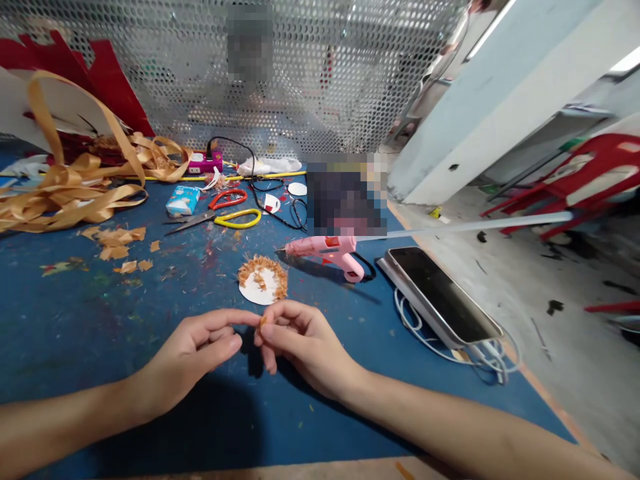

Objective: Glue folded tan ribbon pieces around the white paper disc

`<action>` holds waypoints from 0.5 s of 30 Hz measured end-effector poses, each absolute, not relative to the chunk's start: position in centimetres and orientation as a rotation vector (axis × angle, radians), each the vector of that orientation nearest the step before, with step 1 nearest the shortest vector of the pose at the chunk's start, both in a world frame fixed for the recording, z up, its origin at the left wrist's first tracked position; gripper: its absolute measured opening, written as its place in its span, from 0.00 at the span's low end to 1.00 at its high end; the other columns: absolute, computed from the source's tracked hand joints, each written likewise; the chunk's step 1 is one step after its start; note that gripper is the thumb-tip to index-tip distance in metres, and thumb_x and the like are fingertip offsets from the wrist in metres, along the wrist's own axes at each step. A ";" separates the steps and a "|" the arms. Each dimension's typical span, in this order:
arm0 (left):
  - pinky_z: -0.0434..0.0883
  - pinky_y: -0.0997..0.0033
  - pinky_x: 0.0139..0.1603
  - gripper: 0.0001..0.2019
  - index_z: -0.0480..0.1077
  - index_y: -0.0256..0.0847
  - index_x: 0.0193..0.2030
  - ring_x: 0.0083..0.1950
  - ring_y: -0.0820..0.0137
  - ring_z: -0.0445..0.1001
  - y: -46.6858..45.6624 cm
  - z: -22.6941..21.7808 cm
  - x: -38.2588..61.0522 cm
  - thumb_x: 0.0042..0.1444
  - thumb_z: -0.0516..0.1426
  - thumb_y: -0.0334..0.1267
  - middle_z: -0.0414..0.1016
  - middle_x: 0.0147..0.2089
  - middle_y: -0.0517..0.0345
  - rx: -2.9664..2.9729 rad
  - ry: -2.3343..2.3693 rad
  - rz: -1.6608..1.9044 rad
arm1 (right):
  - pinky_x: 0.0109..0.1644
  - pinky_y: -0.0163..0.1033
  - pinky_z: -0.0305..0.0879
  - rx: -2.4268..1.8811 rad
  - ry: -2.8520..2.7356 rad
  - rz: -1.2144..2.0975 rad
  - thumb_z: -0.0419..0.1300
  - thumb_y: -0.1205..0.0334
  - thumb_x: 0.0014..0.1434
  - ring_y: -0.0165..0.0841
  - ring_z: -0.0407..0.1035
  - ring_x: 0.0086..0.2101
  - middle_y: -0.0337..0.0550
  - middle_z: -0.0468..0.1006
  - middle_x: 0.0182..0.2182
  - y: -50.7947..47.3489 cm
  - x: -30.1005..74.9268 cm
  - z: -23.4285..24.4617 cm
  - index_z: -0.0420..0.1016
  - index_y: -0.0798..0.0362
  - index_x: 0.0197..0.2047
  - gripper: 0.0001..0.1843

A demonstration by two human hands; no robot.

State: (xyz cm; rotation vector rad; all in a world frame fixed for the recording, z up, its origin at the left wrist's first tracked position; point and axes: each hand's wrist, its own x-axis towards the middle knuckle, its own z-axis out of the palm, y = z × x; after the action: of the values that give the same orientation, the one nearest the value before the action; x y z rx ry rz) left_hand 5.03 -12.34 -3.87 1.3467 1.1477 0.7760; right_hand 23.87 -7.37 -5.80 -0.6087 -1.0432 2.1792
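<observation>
My right hand (305, 340) is closed in a pinch on a small piece of gold ribbon (263, 321), mostly hidden by the fingers. The index fingertip of my left hand (195, 350) touches that piece; its thumb stands apart and the other fingers are curled. Just beyond both hands lies a white paper disc (254, 293), partly covered along its upper and right edge with ruffled gold ribbon bits (250, 268). Behind it to the right, a pink glue gun (323, 248) rests on the table, its nozzle towards the disc and a long glue stick (465, 225) sticking out of its back.
Cut ribbon squares (117, 241) and a heap of gold ribbon (75, 190) lie at the left. Scissors (235, 217) with red and yellow handles sit near a blue packet (183, 201). A phone (445, 293) with a white cable is right. Perforated metal (190, 73) stands behind the table.
</observation>
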 end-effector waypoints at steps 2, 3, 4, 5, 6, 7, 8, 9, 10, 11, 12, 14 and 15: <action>0.48 0.76 0.21 0.16 0.70 0.39 0.53 0.22 0.77 0.49 -12.4 -3.8 5.1 0.63 0.51 0.42 0.49 0.22 0.69 1.371 1.170 0.770 | 0.25 0.30 0.65 -0.627 -1.067 2.163 0.69 0.55 0.52 0.22 0.68 0.19 0.36 0.77 0.26 -7.3 24.0 -5.7 0.70 0.55 0.30 0.14; 0.49 0.76 0.21 0.15 0.70 0.39 0.53 0.22 0.77 0.49 -12.4 -3.7 5.1 0.63 0.51 0.42 0.49 0.22 0.70 1.392 1.191 0.771 | 0.25 0.30 0.65 -0.643 -1.100 2.148 0.68 0.54 0.52 0.22 0.67 0.19 0.36 0.76 0.26 -7.3 24.1 -5.6 0.69 0.54 0.30 0.15; 0.51 0.77 0.21 0.15 0.70 0.39 0.52 0.22 0.77 0.50 -12.4 -3.7 5.2 0.63 0.51 0.41 0.49 0.22 0.69 1.419 1.219 0.778 | 0.25 0.30 0.64 -0.667 -1.149 2.129 0.68 0.53 0.52 0.22 0.67 0.19 0.36 0.75 0.25 -7.3 24.2 -5.5 0.69 0.54 0.30 0.15; 0.53 0.77 0.21 0.14 0.70 0.40 0.51 0.22 0.77 0.52 -12.4 -3.6 5.3 0.63 0.51 0.41 0.51 0.22 0.69 1.453 1.250 0.790 | 0.24 0.30 0.63 -0.700 -1.219 2.101 0.67 0.53 0.52 0.22 0.66 0.19 0.35 0.74 0.24 -7.4 24.3 -5.4 0.68 0.54 0.30 0.15; 0.56 0.78 0.22 0.13 0.70 0.40 0.50 0.23 0.77 0.55 -12.4 -3.5 5.3 0.63 0.51 0.41 0.54 0.23 0.69 1.488 1.280 0.808 | 0.23 0.30 0.61 -0.739 -1.312 2.058 0.66 0.53 0.53 0.22 0.65 0.18 0.35 0.73 0.23 -7.4 24.4 -5.2 0.68 0.53 0.30 0.14; 0.59 0.78 0.24 0.12 0.70 0.41 0.49 0.24 0.77 0.59 -12.3 -3.4 5.4 0.62 0.52 0.41 0.58 0.24 0.67 1.518 1.298 0.826 | 0.23 0.30 0.59 -0.780 -1.420 1.997 0.65 0.55 0.53 0.22 0.63 0.18 0.33 0.71 0.21 -7.4 24.5 -5.1 0.68 0.53 0.30 0.13; 0.62 0.78 0.25 0.11 0.69 0.41 0.48 0.26 0.76 0.62 -12.3 -3.4 5.4 0.61 0.53 0.41 0.63 0.26 0.66 1.540 1.306 0.841 | 0.22 0.29 0.57 -0.814 -1.530 1.923 0.64 0.57 0.53 0.22 0.61 0.18 0.32 0.68 0.19 -7.4 24.6 -5.0 0.68 0.53 0.30 0.11; 0.64 0.78 0.27 0.10 0.69 0.41 0.47 0.28 0.76 0.65 -12.2 -3.3 5.4 0.61 0.54 0.40 0.67 0.29 0.64 1.554 1.302 0.850 | 0.22 0.29 0.56 -0.840 -1.632 1.841 0.63 0.60 0.52 0.22 0.58 0.18 0.30 0.66 0.18 -7.5 24.7 -4.9 0.68 0.53 0.29 0.08; 0.66 0.78 0.28 0.09 0.68 0.41 0.46 0.29 0.75 0.67 -12.2 -3.3 5.4 0.60 0.55 0.40 0.70 0.32 0.62 1.565 1.290 0.854 | 0.22 0.29 0.54 -0.854 -1.722 1.765 0.62 0.62 0.52 0.22 0.57 0.19 0.30 0.64 0.18 -7.5 24.8 -4.8 0.68 0.52 0.29 0.06; 0.67 0.78 0.28 0.09 0.68 0.41 0.45 0.30 0.75 0.68 -12.1 -3.3 5.4 0.59 0.56 0.39 0.72 0.34 0.61 1.580 1.275 0.854 | 0.22 0.29 0.54 -0.859 -1.797 1.700 0.60 0.64 0.51 0.22 0.56 0.19 0.29 0.63 0.17 -7.5 24.9 -4.7 0.68 0.52 0.28 0.04; 0.67 0.79 0.27 0.08 0.68 0.41 0.45 0.29 0.76 0.68 -12.1 -3.3 5.4 0.59 0.56 0.38 0.73 0.35 0.60 1.601 1.264 0.847 | 0.22 0.29 0.54 -0.858 -1.861 1.651 0.59 0.66 0.51 0.22 0.56 0.19 0.29 0.63 0.17 -7.6 25.0 -4.7 0.67 0.52 0.28 0.03; 0.66 0.80 0.26 0.07 0.67 0.41 0.44 0.27 0.77 0.67 -12.2 -3.3 5.4 0.58 0.57 0.36 0.74 0.35 0.60 1.654 1.254 0.828 | 0.23 0.29 0.54 -0.847 -1.973 1.571 0.58 0.67 0.51 0.22 0.57 0.19 0.30 0.64 0.18 -7.7 25.1 -4.7 0.67 0.52 0.27 0.03; 0.65 0.80 0.25 0.07 0.67 0.40 0.43 0.26 0.78 0.66 -12.2 -3.3 5.4 0.58 0.57 0.35 0.75 0.35 0.61 1.677 1.252 0.817 | 0.23 0.29 0.54 -0.835 -2.019 1.539 0.57 0.67 0.51 0.22 0.57 0.19 0.30 0.64 0.18 -7.7 25.1 -4.7 0.67 0.52 0.27 0.03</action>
State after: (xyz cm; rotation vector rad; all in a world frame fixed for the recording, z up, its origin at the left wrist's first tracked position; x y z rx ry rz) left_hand 5.37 -12.19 -3.34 1.6775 1.2523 0.8173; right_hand 25.09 -7.71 -4.67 -0.8345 -2.0192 1.5392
